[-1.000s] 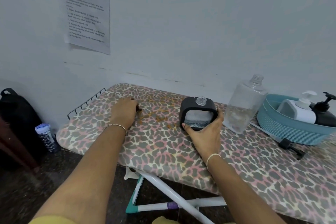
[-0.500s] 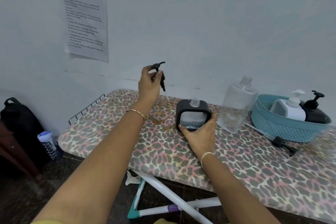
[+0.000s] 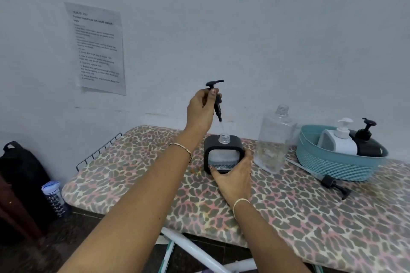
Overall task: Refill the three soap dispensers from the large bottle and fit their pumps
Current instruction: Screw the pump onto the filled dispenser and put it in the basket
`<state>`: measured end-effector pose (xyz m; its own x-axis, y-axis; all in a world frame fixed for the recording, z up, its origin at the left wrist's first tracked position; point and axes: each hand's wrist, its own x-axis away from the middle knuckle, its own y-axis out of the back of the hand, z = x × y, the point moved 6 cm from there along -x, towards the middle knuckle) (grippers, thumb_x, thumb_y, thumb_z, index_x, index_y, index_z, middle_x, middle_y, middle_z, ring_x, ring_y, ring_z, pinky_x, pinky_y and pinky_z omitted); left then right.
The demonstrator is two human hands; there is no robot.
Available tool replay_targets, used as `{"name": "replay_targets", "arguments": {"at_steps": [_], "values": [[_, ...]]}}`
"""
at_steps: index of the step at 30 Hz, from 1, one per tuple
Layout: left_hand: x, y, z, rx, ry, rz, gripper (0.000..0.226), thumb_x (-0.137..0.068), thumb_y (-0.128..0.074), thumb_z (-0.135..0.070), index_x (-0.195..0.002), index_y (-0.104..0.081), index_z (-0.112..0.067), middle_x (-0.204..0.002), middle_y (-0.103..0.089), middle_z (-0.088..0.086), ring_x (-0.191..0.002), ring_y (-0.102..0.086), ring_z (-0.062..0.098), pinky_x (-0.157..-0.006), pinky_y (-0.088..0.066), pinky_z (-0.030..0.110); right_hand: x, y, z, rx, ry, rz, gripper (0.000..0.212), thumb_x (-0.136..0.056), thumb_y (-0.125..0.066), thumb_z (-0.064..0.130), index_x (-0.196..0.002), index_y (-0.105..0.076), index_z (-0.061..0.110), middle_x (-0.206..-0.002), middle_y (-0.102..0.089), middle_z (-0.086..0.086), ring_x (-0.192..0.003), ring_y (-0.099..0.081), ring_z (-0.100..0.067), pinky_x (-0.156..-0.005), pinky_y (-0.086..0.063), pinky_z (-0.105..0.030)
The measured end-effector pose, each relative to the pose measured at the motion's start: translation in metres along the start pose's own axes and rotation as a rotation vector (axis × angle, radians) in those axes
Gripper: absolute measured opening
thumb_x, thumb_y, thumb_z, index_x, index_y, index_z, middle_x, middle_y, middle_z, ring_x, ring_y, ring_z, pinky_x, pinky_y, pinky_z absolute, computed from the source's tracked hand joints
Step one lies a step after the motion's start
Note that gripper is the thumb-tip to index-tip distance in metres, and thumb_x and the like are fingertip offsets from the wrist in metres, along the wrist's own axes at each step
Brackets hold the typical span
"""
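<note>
Black pump (image 3: 216, 99) pinched in left hand (image 3: 200, 111), now over the dispenser (image 3: 224, 153) neck (tube tip entering), right hand (image 3: 234, 176) still gripping dispenser on bench (image 3: 288, 213)

Makeshift home workspace: ironing board (image 3: 288, 217) against bare wall (image 3: 244, 29).

The worktop (image 3: 288, 217) wears a leopard print of grey spots on pink and cream. At centre stands a black dispenser (image 3: 223, 153); at right, a clear bottle (image 3: 275, 137) and a teal basket (image 3: 337, 166) holding one white dispenser (image 3: 337, 142) and one black dispenser (image 3: 366, 146).
</note>
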<state>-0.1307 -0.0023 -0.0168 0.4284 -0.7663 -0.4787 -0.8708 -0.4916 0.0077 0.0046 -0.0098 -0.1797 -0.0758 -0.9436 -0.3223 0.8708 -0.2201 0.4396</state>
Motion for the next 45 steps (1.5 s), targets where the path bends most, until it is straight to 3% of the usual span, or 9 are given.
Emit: {"name": "replay_targets", "arguments": {"at_steps": [4, 10, 17, 22, 27, 31, 33, 37, 45], "values": [[0.001, -0.004, 0.006, -0.032, 0.005, 0.001, 0.018, -0.101, -0.044, -0.034, -0.103, -0.059, -0.026, -0.096, -0.07, -0.007, -0.1, -0.066, 0.014, -0.084, -0.05, 0.036, 0.0, 0.0, 0.0, -0.007, -0.005, -0.003, 0.114, -0.063, -0.083, 0.047, -0.148, -0.015, 0.013, -0.149, -0.032, -0.005, -0.138, -0.034, -0.022, -0.11, -0.037, -0.04], [0.001, -0.007, 0.0, -0.077, -0.038, 0.003, 0.02, -0.102, -0.042, -0.034, -0.105, -0.058, -0.023, -0.096, -0.069, -0.007, -0.098, -0.065, 0.012, -0.078, -0.047, 0.025, -0.002, 0.0, -0.002, -0.005, -0.011, -0.001, 0.113, -0.065, -0.082, 0.048, -0.149, -0.016, 0.013, -0.15, -0.031, -0.004, -0.138, -0.032, -0.02, -0.112, -0.034, -0.034], [0.025, -0.025, 0.035, -0.34, -0.007, 0.219, 0.028, -0.099, -0.048, -0.034, -0.11, -0.063, -0.013, -0.103, -0.07, 0.001, -0.097, -0.064, 0.016, -0.09, -0.05, 0.034, -0.001, -0.001, -0.001, 0.0, 0.004, -0.014, 0.111, -0.064, -0.081, 0.048, -0.148, -0.018, 0.013, -0.147, -0.034, -0.005, -0.136, -0.036, -0.021, -0.108, -0.039, -0.038], [0.045, -0.025, 0.052, -0.443, 0.042, 0.273, 0.029, -0.097, -0.052, -0.035, -0.116, -0.062, -0.014, -0.106, -0.067, 0.0, -0.093, -0.06, 0.011, -0.067, -0.04, 0.007, -0.001, -0.001, 0.0, -0.011, 0.017, -0.013, 0.111, -0.063, -0.08, 0.052, -0.147, -0.019, 0.015, -0.147, -0.035, -0.003, -0.135, -0.037, -0.019, -0.105, -0.041, -0.04], [0.044, -0.021, 0.056, -0.397, 0.036, 0.185, 0.027, -0.08, -0.075, -0.037, -0.096, -0.064, -0.019, -0.098, -0.069, -0.002, -0.092, -0.065, 0.014, -0.08, -0.053, 0.027, -0.001, 0.001, 0.0, -0.019, 0.022, -0.024, 0.11, -0.061, -0.082, 0.049, -0.146, -0.022, 0.013, -0.145, -0.037, -0.004, -0.133, -0.039, -0.019, -0.106, -0.041, -0.036], [0.042, -0.022, 0.062, -0.469, 0.028, 0.198, 0.023, -0.077, -0.077, -0.036, -0.094, -0.066, -0.024, -0.1, -0.067, 0.001, -0.09, -0.065, 0.013, -0.083, -0.054, 0.033, -0.001, 0.001, 0.0, -0.014, 0.033, -0.026, 0.108, -0.061, -0.083, 0.047, -0.145, -0.023, 0.013, -0.142, -0.039, -0.004, -0.131, -0.04, -0.019, -0.106, -0.041, -0.036], [0.041, -0.022, 0.062, -0.454, 0.035, 0.207, 0.018, -0.08, -0.073, -0.036, -0.094, -0.066, -0.027, -0.099, -0.067, 0.0, -0.091, -0.065, 0.013, -0.084, -0.054, 0.032, -0.002, 0.0, -0.001, -0.009, 0.028, -0.027, 0.109, -0.061, -0.082, 0.049, -0.145, -0.023, 0.013, -0.143, -0.039, -0.004, -0.131, -0.04, -0.019, -0.105, -0.041, -0.037], [0.043, -0.018, 0.059, -0.372, 0.081, 0.232, 0.021, -0.086, -0.068, -0.025, -0.106, -0.067, -0.02, -0.097, -0.069, -0.007, -0.091, -0.064, 0.008, -0.078, -0.05, 0.015, -0.003, -0.003, -0.003, -0.007, 0.011, -0.022, 0.108, -0.061, -0.081, 0.051, -0.145, -0.023, 0.015, -0.142, -0.039, -0.003, -0.131, -0.041, -0.02, -0.103, -0.044, -0.04], [0.049, -0.021, 0.057, -0.387, 0.055, 0.251, 0.024, -0.085, -0.069, -0.026, -0.109, -0.068, -0.023, -0.102, -0.069, -0.006, -0.096, -0.064, 0.007, -0.087, -0.051, 0.023, -0.003, -0.003, -0.004, 0.001, 0.021, -0.021, 0.106, -0.063, -0.081, 0.048, -0.145, -0.023, 0.013, -0.143, -0.039, -0.004, -0.132, -0.04, -0.02, -0.104, -0.043, -0.04]]}}
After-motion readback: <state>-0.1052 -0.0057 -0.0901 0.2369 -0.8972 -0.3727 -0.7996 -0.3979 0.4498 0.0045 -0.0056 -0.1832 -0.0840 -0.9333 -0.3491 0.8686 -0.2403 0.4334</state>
